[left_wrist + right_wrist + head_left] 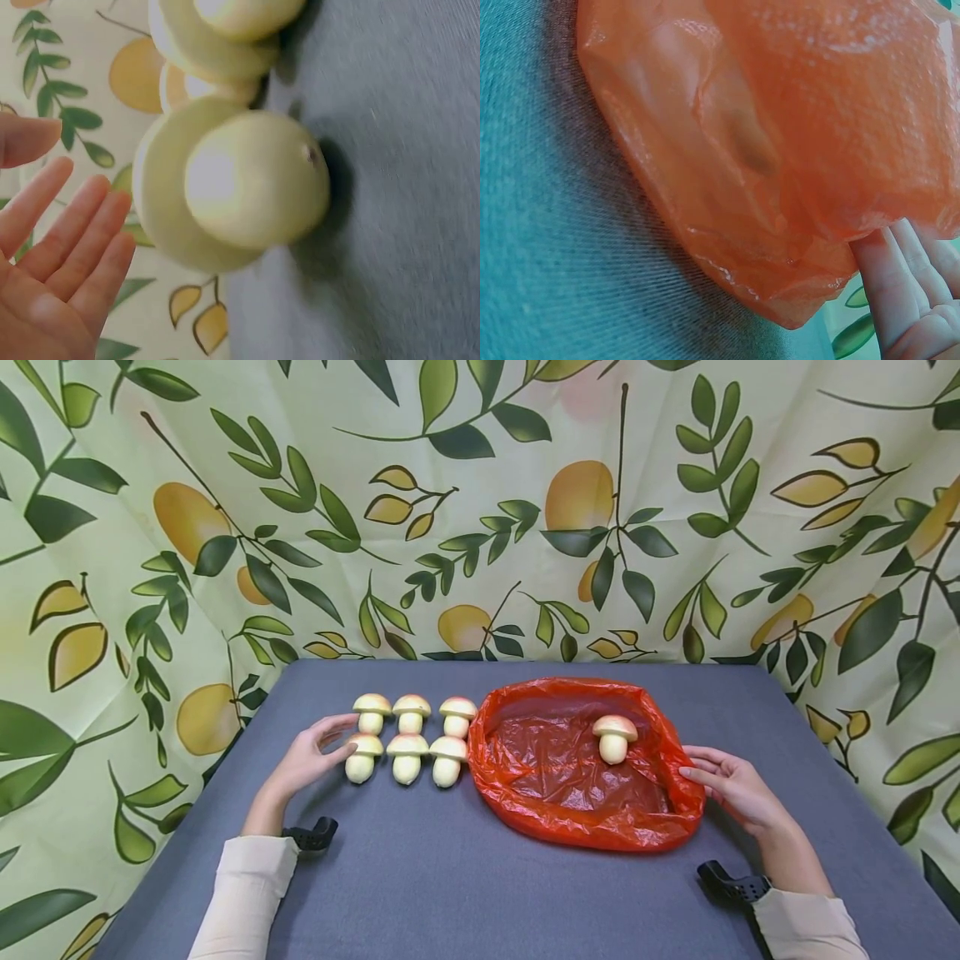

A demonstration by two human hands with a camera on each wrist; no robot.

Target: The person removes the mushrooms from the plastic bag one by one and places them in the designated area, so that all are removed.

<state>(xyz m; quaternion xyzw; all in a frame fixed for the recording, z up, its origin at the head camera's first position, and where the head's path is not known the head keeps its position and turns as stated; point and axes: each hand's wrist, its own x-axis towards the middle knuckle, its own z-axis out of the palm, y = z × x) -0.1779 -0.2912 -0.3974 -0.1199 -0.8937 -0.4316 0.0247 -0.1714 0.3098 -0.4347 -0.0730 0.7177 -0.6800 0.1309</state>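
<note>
Several toy mushrooms (407, 757) with pale stems and reddish-topped caps lie in two rows on the table. My left hand (318, 752) is at the left end of these rows, fingers spread and slightly bent. In the left wrist view its fingertips are beside a mushroom (247, 180), with nothing in the grasp. To the right, a red plastic bag (585, 835) lies with its mouth spread wide, and one mushroom (613, 750) is inside. My right hand (731, 785) holds the bag's right rim between thumb and fingers; the fingertips are partly hidden by the plastic (855, 150).
The grey table (450, 893) runs back to a hanging cloth (495, 568) printed with leaves and fruit, which also borders both sides. A black strap is on each wrist, the left one (315, 833) and the right one (731, 883).
</note>
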